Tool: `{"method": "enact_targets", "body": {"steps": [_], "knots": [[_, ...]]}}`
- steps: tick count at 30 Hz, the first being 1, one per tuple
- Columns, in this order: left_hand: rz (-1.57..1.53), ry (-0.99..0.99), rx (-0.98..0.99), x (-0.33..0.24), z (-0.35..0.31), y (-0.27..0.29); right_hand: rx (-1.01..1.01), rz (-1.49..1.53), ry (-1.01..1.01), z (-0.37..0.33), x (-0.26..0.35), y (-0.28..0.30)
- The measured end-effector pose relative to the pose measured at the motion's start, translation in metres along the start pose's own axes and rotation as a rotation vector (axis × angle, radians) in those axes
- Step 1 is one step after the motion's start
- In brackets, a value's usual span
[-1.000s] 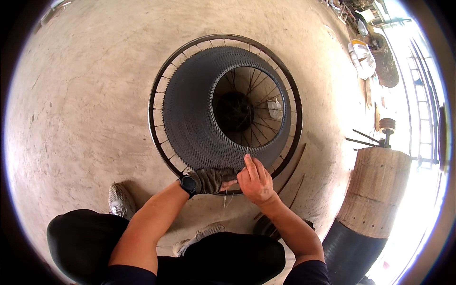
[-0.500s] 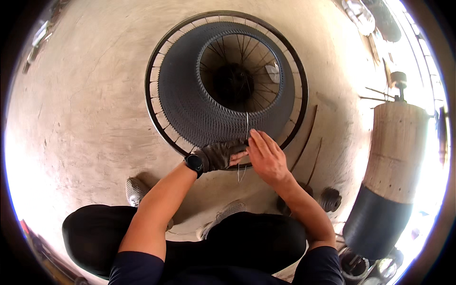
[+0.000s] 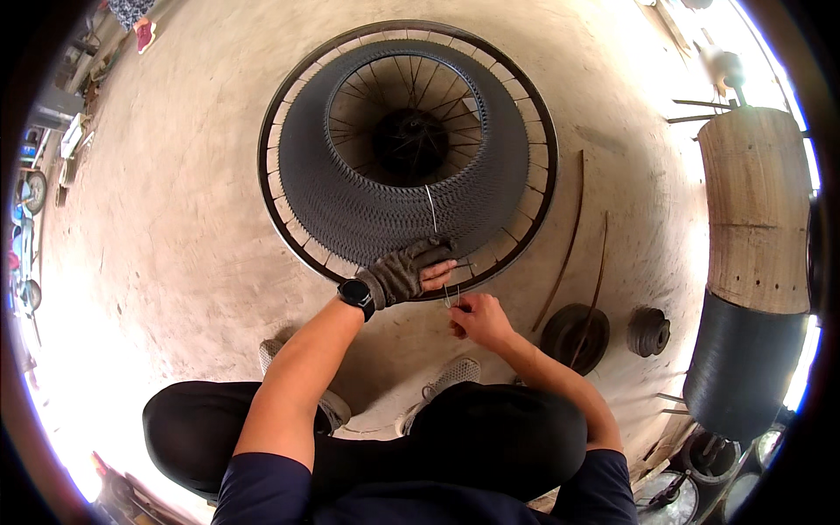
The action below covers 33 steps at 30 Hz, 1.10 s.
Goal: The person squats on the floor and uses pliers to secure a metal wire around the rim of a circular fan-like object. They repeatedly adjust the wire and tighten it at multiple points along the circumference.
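Note:
A dark grey coil of toothed strip (image 3: 306, 149), wound into a wide ring, lies on a black spoked wheel (image 3: 551, 166). A thin pale wire (image 3: 431, 210) comes over the coil's inner edge and runs down its near side. My left hand (image 3: 407, 269), in a dark glove with some bare fingertips, bears against the coil's near edge. Its fingers are closed together, and a thin dark piece sticks out beside them, too small to name. Just outside the wheel's near rim, my bare right hand (image 3: 479, 319) pinches the looped end of the wire.
Two thin brown rods (image 3: 564, 241) lie right of the wheel, one across a dark round ring (image 3: 575, 339). A grooved pulley-like part (image 3: 648, 332) sits beyond. A large wood-and-black cylinder (image 3: 757, 236) stands at right, above metal drums (image 3: 669, 499). Someone's red shoe (image 3: 145, 37) shows far left.
My right hand has moved down from the coil's side to below the rim and now pinches the wire end. The left hand stays at the coil's near edge. The view has shifted somewhat.

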<state>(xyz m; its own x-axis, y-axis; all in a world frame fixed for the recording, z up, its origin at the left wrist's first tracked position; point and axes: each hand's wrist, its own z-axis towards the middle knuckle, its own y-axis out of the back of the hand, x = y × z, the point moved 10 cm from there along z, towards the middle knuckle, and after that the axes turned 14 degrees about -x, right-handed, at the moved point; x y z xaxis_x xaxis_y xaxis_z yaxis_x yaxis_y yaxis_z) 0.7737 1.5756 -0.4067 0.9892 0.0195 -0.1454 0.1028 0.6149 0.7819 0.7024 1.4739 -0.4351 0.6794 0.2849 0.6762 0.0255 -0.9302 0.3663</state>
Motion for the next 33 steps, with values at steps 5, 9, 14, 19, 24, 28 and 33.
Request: {"method": "enact_targets", "body": {"steps": [5, 9, 14, 19, 24, 28, 33], "knots": [[-0.017, 0.047, 0.064, 0.001, 0.010, 0.000, -0.158, -0.240, 0.348, -0.011, 0.024, 0.014], [-0.023, 0.088, -0.016, 0.006, 0.004, -0.002, -0.176, 0.032, 0.183, -0.013, 0.013, 0.018], [-0.035, 0.071, -0.076, 0.003, 0.008, 0.002, -0.121, 0.047, 0.007, -0.008, 0.015, 0.031], [-0.015, 0.041, 0.010, 0.002, 0.010, 0.000, -0.074, 0.102, -0.037, -0.004, 0.019, 0.033], [-0.151, 0.269, -0.070, 0.016, 0.006, -0.002, -0.047, 0.101, 0.020, -0.006, 0.044, 0.036], [-0.112, 0.204, -0.082, 0.012, 0.010, 0.002, 0.004, 0.081, 0.046, 0.004, 0.086, 0.043], [-0.154, 0.246, -0.125, 0.015, 0.011, 0.006, 0.044, 0.096, 0.033, 0.012, 0.087, 0.046]]}}
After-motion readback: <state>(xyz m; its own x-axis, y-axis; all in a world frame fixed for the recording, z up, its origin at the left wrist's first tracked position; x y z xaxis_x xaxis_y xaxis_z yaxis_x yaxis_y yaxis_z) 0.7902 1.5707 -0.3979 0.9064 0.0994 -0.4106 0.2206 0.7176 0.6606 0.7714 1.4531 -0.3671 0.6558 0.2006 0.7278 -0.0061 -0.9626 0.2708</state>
